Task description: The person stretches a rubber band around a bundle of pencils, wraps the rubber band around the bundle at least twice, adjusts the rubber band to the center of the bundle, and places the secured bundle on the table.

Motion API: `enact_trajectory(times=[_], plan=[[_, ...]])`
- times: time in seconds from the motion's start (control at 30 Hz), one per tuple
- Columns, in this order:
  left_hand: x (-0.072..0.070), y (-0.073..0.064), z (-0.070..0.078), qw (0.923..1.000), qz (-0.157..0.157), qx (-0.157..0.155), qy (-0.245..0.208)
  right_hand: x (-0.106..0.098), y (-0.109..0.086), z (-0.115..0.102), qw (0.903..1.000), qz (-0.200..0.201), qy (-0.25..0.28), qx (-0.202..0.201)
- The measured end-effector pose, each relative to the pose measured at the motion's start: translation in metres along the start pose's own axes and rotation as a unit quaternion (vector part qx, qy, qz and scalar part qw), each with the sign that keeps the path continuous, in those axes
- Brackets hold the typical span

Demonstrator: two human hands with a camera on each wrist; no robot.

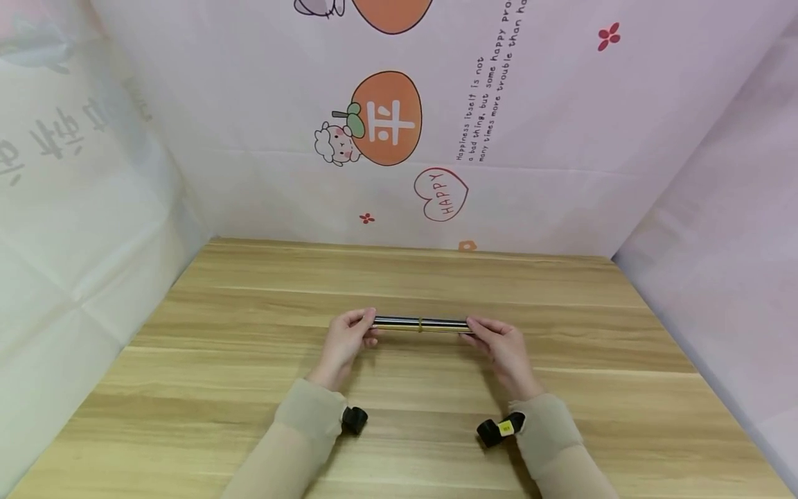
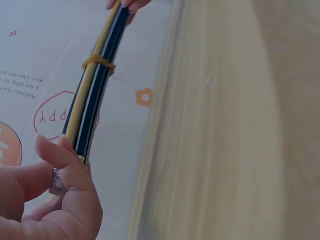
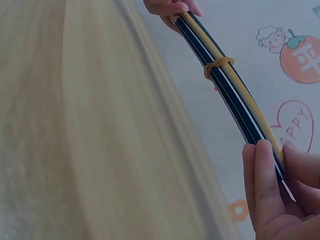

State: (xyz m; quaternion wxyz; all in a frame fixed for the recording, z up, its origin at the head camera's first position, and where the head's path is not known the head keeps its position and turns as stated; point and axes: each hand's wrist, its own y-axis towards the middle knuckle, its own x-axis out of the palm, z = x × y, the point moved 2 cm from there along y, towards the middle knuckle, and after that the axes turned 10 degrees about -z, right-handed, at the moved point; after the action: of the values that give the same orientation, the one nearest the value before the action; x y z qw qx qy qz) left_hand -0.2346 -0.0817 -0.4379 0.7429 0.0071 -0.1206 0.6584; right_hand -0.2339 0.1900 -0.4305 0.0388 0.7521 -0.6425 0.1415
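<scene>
A slim bundle of dark blue and yellow striped pencils point(image 1: 395, 324) is held level between both hands, above the tabletop. A tan rubber band point(image 3: 218, 65) wraps round its middle, also plain in the left wrist view. My left hand point(image 1: 344, 341) pinches the left end between thumb and fingers; a small silvery end piece point(image 2: 57, 182) shows among those fingers. My right hand point(image 1: 506, 346) pinches the other end, its thumb on one side and fingertips on the other. Both hands partly cover the ends of the bundle.
The wood-grain table point(image 1: 411, 277) lies beneath the hands. A pale printed cloth point(image 1: 548, 125) with orange fruit drawings and lettering hangs behind it, and more cloth stands at the left and right sides. A black camera point(image 1: 355, 420) sits at each wrist.
</scene>
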Motion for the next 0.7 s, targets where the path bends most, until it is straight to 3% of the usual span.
enact_trajectory(times=[0.3,0.7], plan=[[0.004,0.012,-0.008,0.9982,-0.021,-0.037,0.041,-0.010,0.014,0.013,0.9996,0.016,-0.018,0.013],[0.001,0.017,-0.014,0.9972,-0.035,-0.062,0.023,-0.012,0.018,0.017,0.9958,-0.006,-0.076,0.051]])
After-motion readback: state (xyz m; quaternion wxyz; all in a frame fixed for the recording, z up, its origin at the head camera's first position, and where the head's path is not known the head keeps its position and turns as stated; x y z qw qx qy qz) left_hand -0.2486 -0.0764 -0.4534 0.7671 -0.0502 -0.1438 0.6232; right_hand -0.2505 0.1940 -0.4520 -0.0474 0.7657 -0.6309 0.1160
